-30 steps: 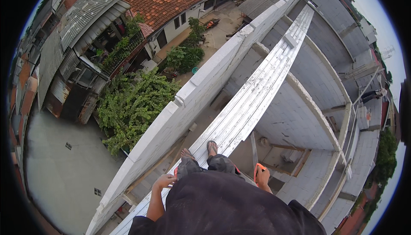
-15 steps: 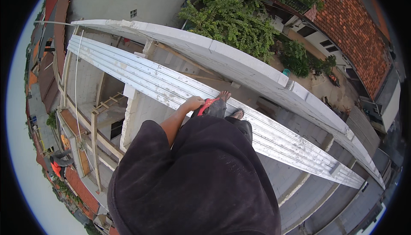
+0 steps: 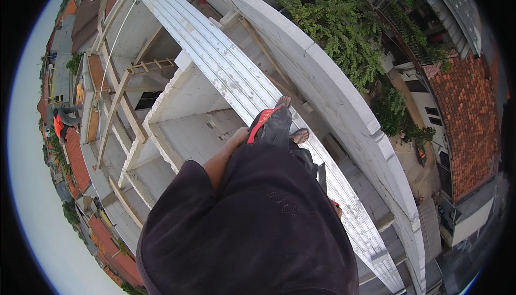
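Note:
Below my dark shirt, my left hand (image 3: 238,136) is closed at the side of my black trouser leg (image 3: 277,125), against its red stripe. Its fingertips are partly hidden by the cloth. Of my right hand (image 3: 338,212) only a sliver shows past my shirt, beside a small red patch; its fingers are hidden. A thin dark strip (image 3: 322,176) sticks up near it, its kind unclear. My bare feet (image 3: 300,135) stand on long ribbed silver metal sheets (image 3: 236,86) laid as a narrow walkway, one foot ahead of the other.
A pale block wall top (image 3: 314,57) curves along the walkway's right. On the left are deep roofless rooms, rough concrete beams (image 3: 161,147) and timber posts (image 3: 114,113). A person in orange and grey (image 3: 65,120) is at far left. Trees and tiled roofs lie below right.
The view has turned, so the walkway now slants more steeply. My left hand has moved slightly lower along the trouser leg. A dark strip and part of my right hand have come into sight.

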{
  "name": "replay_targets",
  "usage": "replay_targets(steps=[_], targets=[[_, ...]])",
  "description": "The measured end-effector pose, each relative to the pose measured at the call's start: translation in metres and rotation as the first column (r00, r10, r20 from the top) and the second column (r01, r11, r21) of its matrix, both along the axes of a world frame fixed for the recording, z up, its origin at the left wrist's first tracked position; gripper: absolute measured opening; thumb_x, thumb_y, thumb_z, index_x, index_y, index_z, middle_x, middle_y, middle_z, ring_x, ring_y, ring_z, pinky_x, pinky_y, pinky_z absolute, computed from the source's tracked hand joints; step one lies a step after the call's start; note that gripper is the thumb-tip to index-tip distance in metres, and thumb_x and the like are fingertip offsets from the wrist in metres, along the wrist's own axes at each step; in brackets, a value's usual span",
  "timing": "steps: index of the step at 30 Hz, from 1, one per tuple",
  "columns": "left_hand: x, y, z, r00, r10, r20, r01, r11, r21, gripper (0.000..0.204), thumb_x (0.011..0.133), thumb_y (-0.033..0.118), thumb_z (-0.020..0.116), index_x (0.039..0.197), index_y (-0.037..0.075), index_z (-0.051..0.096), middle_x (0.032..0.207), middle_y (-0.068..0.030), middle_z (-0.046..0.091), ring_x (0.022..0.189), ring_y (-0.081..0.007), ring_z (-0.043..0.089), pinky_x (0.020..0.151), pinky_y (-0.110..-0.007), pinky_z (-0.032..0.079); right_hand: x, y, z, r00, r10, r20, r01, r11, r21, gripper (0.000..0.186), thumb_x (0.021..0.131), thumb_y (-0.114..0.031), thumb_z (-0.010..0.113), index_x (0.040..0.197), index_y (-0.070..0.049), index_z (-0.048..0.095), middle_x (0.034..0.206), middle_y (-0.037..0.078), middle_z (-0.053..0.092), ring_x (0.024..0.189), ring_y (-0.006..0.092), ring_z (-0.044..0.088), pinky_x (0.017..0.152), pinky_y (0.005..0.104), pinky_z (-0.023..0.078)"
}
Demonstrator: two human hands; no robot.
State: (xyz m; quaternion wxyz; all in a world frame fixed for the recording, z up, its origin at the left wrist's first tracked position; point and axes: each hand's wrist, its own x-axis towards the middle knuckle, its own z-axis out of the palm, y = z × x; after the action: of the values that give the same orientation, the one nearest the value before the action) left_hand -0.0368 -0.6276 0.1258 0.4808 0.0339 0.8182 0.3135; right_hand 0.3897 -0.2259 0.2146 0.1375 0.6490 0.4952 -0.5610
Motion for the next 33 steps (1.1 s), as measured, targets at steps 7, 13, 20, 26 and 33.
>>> replay_targets(steps=[7,13,20,26,33], targets=[[-0.003,-0.05,0.0,0.986,0.145,-0.076,-0.153,0.983,-0.106,0.047,0.091,0.041,0.069,0.114,0.0,0.077,0.108,-0.0293,0.074,0.105,-0.0435,0.073,0.093,-0.046,0.056,-0.043,0.026,-0.017,0.933,0.305,-0.192,-0.304,0.952,0.036,0.029,0.098,-0.02,0.065,0.077,-0.001,0.062,0.059,0.009,0.059,0.043,0.0222,0.057,0.041,0.038,0.045],[-0.066,-0.102,-0.04,0.986,-0.065,-0.153,0.05,0.993,-0.103,0.041,0.09,0.038,0.069,0.11,0.003,0.077,0.107,-0.0299,0.073,0.105,-0.0465,0.07,0.09,-0.048,0.056,-0.13,-0.005,-0.026,0.944,0.292,-0.151,-0.273,0.952,0.136,0.027,0.099,-0.019,0.062,0.08,0.0,0.063,0.058,0.011,0.06,0.044,0.0228,0.059,0.043,0.038,0.048],[-0.185,-0.162,-0.021,0.944,0.316,-0.092,-0.316,0.949,0.015,0.04,0.088,0.034,0.072,0.111,0.003,0.078,0.107,-0.0223,0.078,0.102,-0.0407,0.074,0.089,-0.046,0.057,-0.262,-0.092,-0.012,0.996,-0.067,0.052,0.055,0.974,0.22,0.032,0.101,-0.025,0.063,0.08,-0.001,0.062,0.06,0.009,0.061,0.044,0.0194,0.06,0.041,0.0356,0.048],[-0.309,-0.215,0.022,0.989,0.151,-0.007,-0.151,0.983,-0.103,0.04,0.089,0.031,0.07,0.112,0.0,0.078,0.106,-0.022,0.078,0.1,-0.0325,0.076,0.086,-0.04,0.057,-0.336,-0.149,-0.019,0.956,-0.287,-0.067,0.293,0.948,0.126,0.031,0.1,-0.026,0.064,0.081,-0.001,0.063,0.063,0.007,0.061,0.047,0.0178,0.06,0.042,0.0346,0.046],[-0.394,-0.183,0.06,0.963,0.265,-0.049,-0.269,0.954,-0.131,0.034,0.091,0.029,0.067,0.107,0.0,0.079,0.098,-0.0161,0.079,0.094,-0.0254,0.075,0.085,-0.038,0.056,-0.394,-0.212,-0.004,0.965,-0.257,-0.046,0.261,0.951,0.168,0.026,0.101,-0.023,0.062,0.086,-0.001,0.062,0.064,0.006,0.059,0.047,0.0171,0.059,0.042,0.0345,0.046]])
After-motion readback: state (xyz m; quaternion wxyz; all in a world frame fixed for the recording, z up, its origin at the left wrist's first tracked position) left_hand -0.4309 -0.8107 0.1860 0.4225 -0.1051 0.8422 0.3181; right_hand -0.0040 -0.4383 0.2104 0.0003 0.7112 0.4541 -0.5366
